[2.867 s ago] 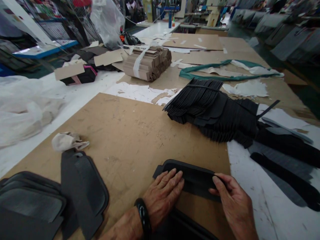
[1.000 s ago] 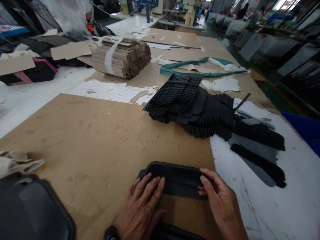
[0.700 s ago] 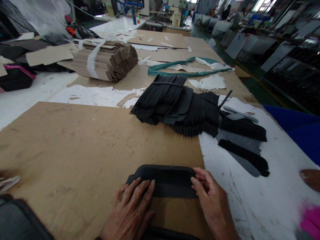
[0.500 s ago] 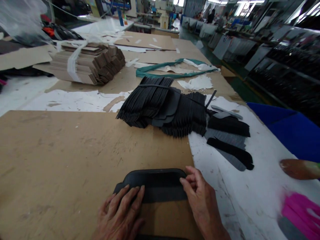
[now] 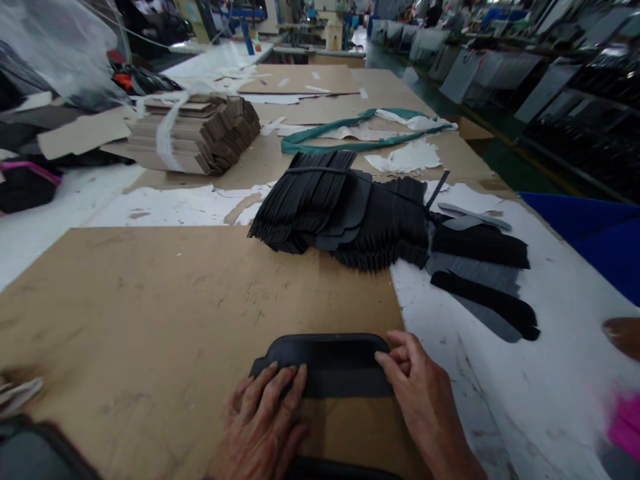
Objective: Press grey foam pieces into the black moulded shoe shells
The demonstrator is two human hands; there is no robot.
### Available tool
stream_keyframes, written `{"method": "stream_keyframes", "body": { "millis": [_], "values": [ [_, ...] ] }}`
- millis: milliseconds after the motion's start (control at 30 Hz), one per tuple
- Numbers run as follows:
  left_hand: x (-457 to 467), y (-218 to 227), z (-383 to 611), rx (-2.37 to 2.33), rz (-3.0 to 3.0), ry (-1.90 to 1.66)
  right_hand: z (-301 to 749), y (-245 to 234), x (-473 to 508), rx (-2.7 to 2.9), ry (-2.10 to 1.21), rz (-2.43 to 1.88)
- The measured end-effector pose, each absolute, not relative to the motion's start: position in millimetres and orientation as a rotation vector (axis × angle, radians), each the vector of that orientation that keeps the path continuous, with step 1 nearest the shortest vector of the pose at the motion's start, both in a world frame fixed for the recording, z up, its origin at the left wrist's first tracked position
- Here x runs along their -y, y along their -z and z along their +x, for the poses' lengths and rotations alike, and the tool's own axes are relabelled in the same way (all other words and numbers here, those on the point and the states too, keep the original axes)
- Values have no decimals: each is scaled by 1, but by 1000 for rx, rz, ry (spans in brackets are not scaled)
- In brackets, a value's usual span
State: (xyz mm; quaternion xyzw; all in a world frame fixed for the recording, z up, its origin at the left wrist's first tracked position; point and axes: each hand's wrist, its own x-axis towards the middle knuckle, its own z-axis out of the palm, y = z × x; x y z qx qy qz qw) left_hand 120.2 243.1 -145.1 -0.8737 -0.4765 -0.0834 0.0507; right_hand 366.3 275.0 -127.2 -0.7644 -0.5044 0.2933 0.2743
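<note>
Behind the fanned stack of cut panels (image 5: 340, 213), leftward, lies a strapped bundle of cardboard strips (image 5: 195, 133); loose cut strips (image 5: 480, 280) lie right of it; a curved panel (image 5: 320, 365) lies before it on the hardboard sheet (image 5: 150, 300).

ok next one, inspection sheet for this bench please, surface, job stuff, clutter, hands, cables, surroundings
surface: scuffed brown fibreboard sheet on a white-covered table
job's things: black padded panel; strapped stack of black pieces beyond it
clutter: strapped cardboard bundle, green strip, white scraps
hands: left hand spread flat on the panel, right hand holding its right end
cables: nothing seen near the hands
surroundings: blue sheet at right, factory aisle beyond
</note>
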Motion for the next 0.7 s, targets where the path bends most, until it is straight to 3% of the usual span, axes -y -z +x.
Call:
{"method": "stream_keyframes", "body": {
  "millis": [700],
  "values": [
    [-246, 140, 122, 1438, -2679, 258, 366, 135, -272, 1465, -567, -2025]
  ]
}}
